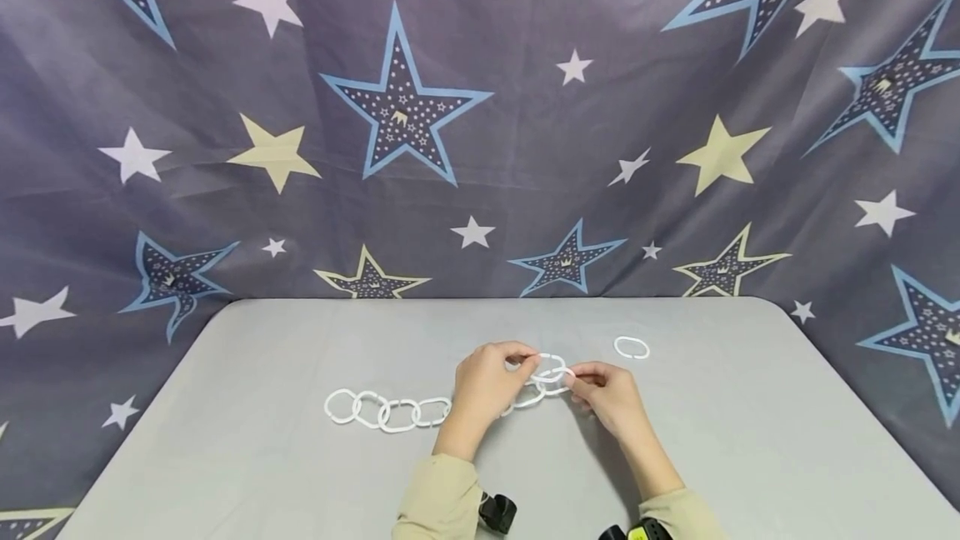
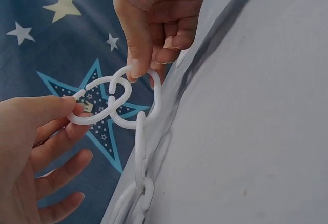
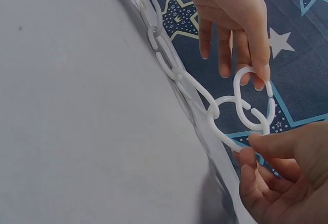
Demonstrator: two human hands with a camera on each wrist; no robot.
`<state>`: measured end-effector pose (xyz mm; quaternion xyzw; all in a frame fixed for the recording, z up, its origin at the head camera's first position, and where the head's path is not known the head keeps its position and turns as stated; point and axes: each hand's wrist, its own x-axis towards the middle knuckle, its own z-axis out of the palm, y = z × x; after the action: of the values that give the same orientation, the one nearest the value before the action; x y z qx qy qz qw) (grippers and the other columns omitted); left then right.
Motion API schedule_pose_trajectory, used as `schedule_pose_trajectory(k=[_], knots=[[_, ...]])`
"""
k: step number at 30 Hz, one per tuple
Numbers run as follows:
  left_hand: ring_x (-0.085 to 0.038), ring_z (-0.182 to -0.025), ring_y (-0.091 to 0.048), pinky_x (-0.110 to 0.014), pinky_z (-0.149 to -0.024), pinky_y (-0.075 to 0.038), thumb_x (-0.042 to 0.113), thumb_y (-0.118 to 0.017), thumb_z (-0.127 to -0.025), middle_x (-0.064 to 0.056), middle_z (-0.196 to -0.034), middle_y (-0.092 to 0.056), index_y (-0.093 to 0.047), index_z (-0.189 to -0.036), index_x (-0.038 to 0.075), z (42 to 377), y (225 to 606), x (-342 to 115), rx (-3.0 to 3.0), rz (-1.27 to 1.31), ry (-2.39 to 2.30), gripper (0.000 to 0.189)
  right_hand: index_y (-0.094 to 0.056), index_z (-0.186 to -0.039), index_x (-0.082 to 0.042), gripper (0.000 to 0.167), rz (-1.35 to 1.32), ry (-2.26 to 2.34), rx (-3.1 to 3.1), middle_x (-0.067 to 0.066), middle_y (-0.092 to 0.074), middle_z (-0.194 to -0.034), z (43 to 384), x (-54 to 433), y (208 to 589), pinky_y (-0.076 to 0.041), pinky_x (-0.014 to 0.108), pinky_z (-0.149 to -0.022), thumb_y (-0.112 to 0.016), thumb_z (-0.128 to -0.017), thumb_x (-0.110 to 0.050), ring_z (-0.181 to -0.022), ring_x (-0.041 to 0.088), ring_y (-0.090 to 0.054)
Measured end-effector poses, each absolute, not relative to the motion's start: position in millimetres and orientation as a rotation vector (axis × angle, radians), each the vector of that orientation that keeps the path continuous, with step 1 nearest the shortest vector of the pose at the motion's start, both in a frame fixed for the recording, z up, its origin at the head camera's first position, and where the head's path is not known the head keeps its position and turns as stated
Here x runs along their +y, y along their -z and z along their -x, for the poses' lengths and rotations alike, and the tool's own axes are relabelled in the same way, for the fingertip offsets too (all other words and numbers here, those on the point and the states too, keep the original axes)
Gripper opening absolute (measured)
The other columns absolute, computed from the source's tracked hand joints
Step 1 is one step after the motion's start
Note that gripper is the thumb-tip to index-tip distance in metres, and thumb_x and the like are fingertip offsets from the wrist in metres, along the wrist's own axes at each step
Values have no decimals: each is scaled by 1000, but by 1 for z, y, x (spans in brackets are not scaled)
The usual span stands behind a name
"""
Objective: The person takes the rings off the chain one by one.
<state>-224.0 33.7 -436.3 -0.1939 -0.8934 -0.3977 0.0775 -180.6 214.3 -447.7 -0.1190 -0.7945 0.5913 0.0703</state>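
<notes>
My left hand [image 1: 483, 382] pinches a white oval plastic link [image 2: 97, 119] between thumb and index finger; its other fingers are spread in the left wrist view. A small gap shows in that link's side. My right hand [image 1: 611, 394] pinches the end link [image 2: 157, 98] of a white chain [image 1: 401, 430], also with a gap in its side. The two held links cross and appear looped through each other. From the right hand's link the chain runs down and left to the table, passing behind my left hand in the head view.
One separate white link [image 1: 617, 346] lies on the grey table [image 1: 750, 423], beyond and right of my right hand. A dark curtain with stars [image 1: 510, 148] hangs behind the table's far edge. Black devices [image 1: 497, 512] are worn at both wrists.
</notes>
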Motion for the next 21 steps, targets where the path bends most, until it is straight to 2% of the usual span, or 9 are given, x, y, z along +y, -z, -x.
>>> schedule_pose_trajectory(k=[12, 21], knots=[[-5, -80, -65, -33, -74, -47, 38, -70, -91, 15, -87, -72, -79, -97, 30, 226, 438, 33, -2703, 538, 1221, 14, -69, -96, 11, 13, 370, -1783, -2399, 13, -69, -76, 181, 215, 446, -51, 25, -53, -72, -87, 2, -60, 15, -62], [-7, -79, -66, -38, -74, -48, 37, -70, -91, 14, -85, -73, -80, -96, 26, 227, 441, 31, -2750, 492, 1291, 15, -70, -97, 12, 13, 338, -1797, -2397, 14, -69, -76, 180, 214, 446, -52, 24, -53, -70, -87, 3, -59, 15, -62]])
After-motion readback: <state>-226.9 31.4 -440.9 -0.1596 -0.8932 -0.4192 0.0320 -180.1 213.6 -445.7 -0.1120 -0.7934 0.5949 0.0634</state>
